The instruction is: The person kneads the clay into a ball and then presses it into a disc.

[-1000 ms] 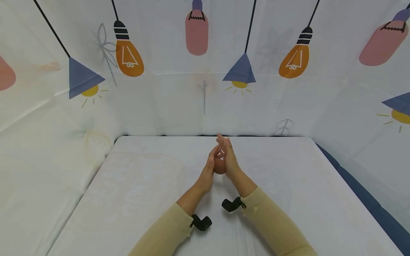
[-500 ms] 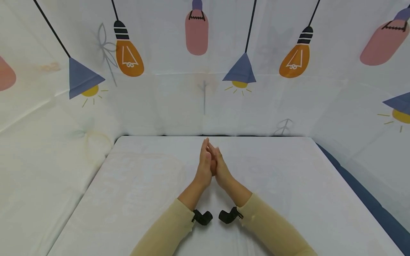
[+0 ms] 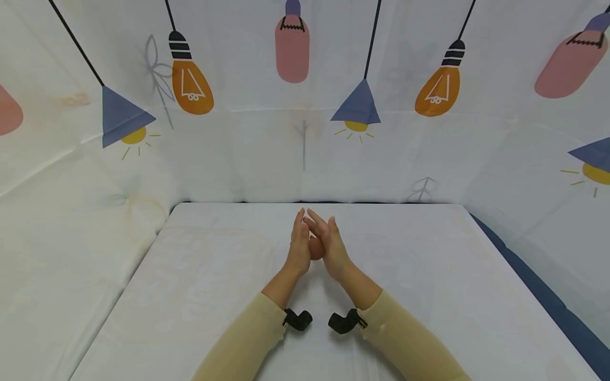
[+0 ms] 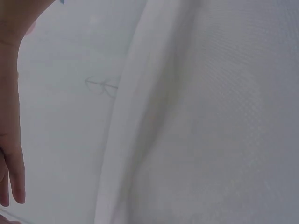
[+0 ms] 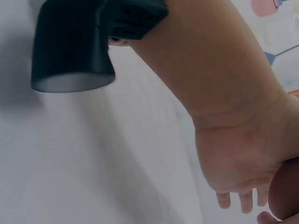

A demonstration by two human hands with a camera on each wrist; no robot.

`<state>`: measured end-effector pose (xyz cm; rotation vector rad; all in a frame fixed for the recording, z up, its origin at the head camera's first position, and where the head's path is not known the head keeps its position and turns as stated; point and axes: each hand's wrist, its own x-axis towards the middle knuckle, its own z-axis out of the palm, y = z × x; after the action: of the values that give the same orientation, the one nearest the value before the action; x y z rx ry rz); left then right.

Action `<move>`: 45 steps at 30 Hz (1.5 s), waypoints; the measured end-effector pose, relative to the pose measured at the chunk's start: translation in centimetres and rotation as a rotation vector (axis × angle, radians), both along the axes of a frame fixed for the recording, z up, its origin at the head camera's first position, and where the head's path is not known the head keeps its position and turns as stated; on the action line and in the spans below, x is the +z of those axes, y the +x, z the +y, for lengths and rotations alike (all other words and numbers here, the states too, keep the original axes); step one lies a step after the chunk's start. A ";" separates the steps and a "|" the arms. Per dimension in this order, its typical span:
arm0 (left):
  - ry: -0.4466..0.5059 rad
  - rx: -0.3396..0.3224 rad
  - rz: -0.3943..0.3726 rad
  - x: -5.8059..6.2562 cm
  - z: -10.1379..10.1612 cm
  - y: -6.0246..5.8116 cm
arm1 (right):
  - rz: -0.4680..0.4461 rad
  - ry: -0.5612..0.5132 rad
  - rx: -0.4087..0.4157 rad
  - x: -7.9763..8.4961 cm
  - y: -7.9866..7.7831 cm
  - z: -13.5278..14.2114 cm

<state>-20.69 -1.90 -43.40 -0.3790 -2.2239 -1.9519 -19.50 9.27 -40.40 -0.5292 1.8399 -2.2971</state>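
Observation:
A smooth reddish-brown ball [image 3: 316,248] sits between the two palms in the head view, its near side showing. The left hand [image 3: 298,253] stands on edge against the ball's left side, fingers pointing forward and straight. From the right, the right hand [image 3: 335,255] presses on it, fingers spread and tilted toward the left hand's fingertips. Palms and fingers cover part of the ball. At the lower right of the right wrist view, the ball [image 5: 285,191] shows as a dark curve beside a palm. A hand and forearm fill the left edge of the left wrist view.
The hands are over a white-covered table [image 3: 214,275]. Behind it hangs a white cloth [image 3: 267,153] printed with lamps and bulbs. Each wrist carries a small black camera, one on the left sleeve [image 3: 298,320], another on the right sleeve [image 3: 344,321].
The ball and hands have shifted left from a second ago. Half a second ago the hands hid most of the ball; now they stand wider apart and more of it shows.

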 end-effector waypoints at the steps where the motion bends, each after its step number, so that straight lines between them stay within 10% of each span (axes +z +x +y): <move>1: -0.023 -0.015 0.008 -0.1 0.0 0.0 | 0.000 -0.019 -0.016 0.1 -0.1 0.0; 8: -0.119 -0.162 0.027 -0.3 0.2 0.7 | -0.043 -0.050 -0.187 0.4 -0.7 0.5; 24: 0.036 -0.333 0.074 0.3 0.6 1.9 | -0.081 0.040 -0.295 -1.1 -3.0 1.3; 45: 0.105 0.016 0.067 0.3 0.5 0.5 | -0.063 0.072 -0.038 -1.1 -0.2 -1.0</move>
<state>-20.14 -1.35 -43.06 -0.4050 -2.0679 -2.0064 -19.74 8.22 -41.51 -0.4104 1.9105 -2.2350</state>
